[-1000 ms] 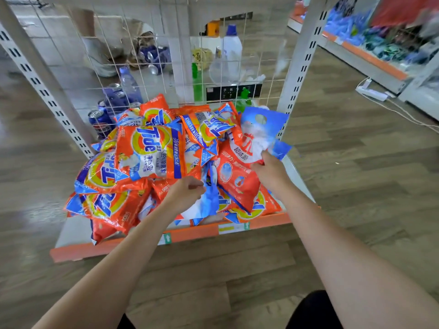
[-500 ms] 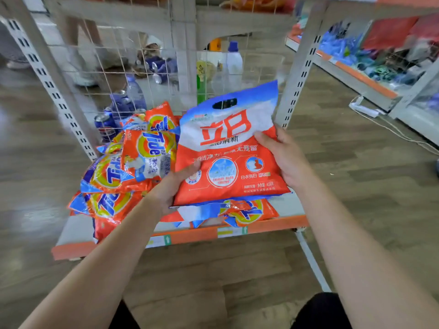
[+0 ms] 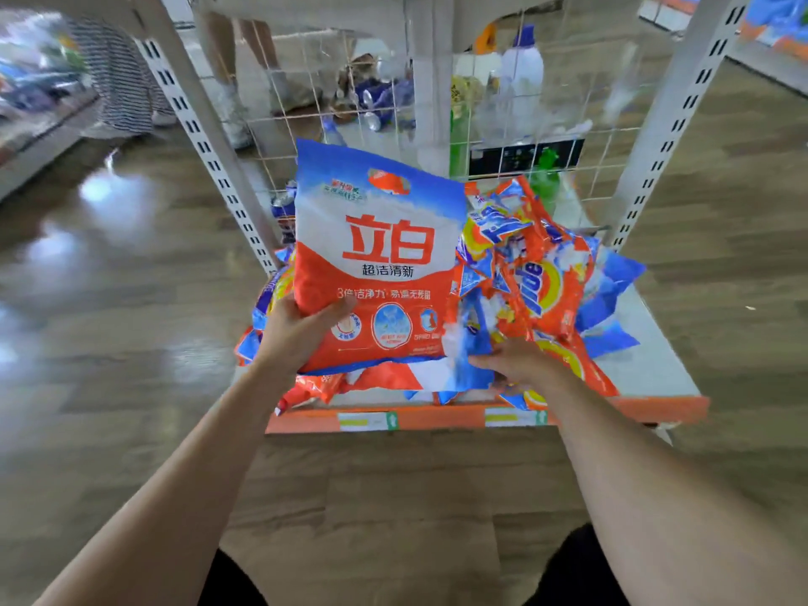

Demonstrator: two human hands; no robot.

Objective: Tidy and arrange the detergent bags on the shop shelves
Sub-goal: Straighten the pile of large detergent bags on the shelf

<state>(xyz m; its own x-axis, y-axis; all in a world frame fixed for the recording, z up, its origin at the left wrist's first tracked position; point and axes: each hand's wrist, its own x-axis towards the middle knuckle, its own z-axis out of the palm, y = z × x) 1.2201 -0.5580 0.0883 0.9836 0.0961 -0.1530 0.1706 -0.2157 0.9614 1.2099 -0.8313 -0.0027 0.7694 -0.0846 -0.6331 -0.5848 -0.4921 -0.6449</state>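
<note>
Wood-look flooring surrounds the low white shelf (image 3: 656,365), on which my left hand (image 3: 297,330) holds the large red-and-white detergent bag (image 3: 376,264) upright by its lower left corner, thumb across the front, above the shelf's front left. My right hand (image 3: 520,365) reaches under the loose heap of orange detergent bags (image 3: 538,282) just right of it; whether that grip has closed on a bag I cannot tell, since the fingertips are hidden. Risk, as I judge it: a one-corner grip lets the heavy bag sag or slip, and disturbing the heap from below could send bags sliding over the orange front edge (image 3: 437,417) onto the floor.
</note>
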